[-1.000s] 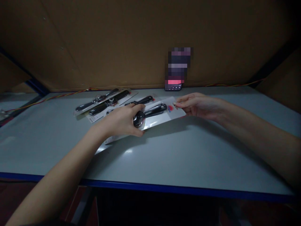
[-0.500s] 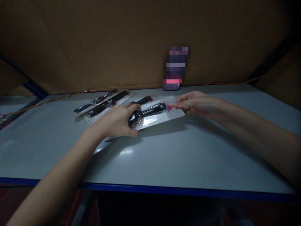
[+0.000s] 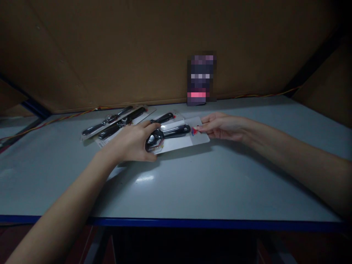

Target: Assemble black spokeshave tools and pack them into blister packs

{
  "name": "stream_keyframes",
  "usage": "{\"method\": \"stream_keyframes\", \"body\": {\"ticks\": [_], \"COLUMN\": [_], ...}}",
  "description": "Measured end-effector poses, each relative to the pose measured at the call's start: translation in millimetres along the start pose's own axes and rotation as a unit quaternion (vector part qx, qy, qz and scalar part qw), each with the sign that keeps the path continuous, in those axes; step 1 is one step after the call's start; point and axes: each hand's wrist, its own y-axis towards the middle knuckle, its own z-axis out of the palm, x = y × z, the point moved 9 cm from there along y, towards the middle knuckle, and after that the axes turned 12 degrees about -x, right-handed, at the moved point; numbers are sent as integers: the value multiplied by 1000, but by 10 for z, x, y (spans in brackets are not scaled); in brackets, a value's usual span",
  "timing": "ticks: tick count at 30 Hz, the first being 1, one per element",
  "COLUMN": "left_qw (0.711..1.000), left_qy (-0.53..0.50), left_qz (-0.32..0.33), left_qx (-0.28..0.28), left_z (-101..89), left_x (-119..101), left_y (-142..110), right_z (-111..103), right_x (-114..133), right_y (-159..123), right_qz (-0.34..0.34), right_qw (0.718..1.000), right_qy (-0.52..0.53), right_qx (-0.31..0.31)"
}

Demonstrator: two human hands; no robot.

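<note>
My left hand (image 3: 134,141) is closed round the near end of a packaged black spoon (image 3: 176,131), thumb on top by the bowl. My right hand (image 3: 220,125) pinches the far end of the same white backing card (image 3: 202,137), next to its red logo. The card lies low over the grey table (image 3: 192,183), slightly tilted. Behind it sit more packaged black-handled utensils (image 3: 118,121), side by side, one partly hidden under the held card.
A brown cardboard wall (image 3: 137,47) closes the back of the table. A dark upright object with a pink stripe (image 3: 201,80) leans against it. A red-yellow cable (image 3: 68,115) runs along the back edge. The table's front edge is blue (image 3: 192,222).
Both hands have carried the packaged spoon a little left and down toward the table; the card now lies flatter and closer to the other packs.
</note>
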Motion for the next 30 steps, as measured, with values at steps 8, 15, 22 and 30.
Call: {"method": "stream_keyframes", "body": {"ticks": [8,15,22,30], "left_qw": [1000,1000,999,999], "left_qy": [5,-8,-22,-30], "left_qz": [-8,3,11,-12], "left_qx": [-13,-5,-20,-2], "left_z": [-44,-1,-16,9], "left_x": [85,140,92,147], "left_y": [-32,-61,-56,-46], "right_z": [-23,-13,74,152], "right_x": [167,231,201,161], "right_y": [-70,-131,-121,-120], "right_qz": [-69,-107,-114,-90], "right_qw": [997,994,992,995], "right_qy": [26,-32,-52,-3], "right_qx": [-2,1,-13,37]}}
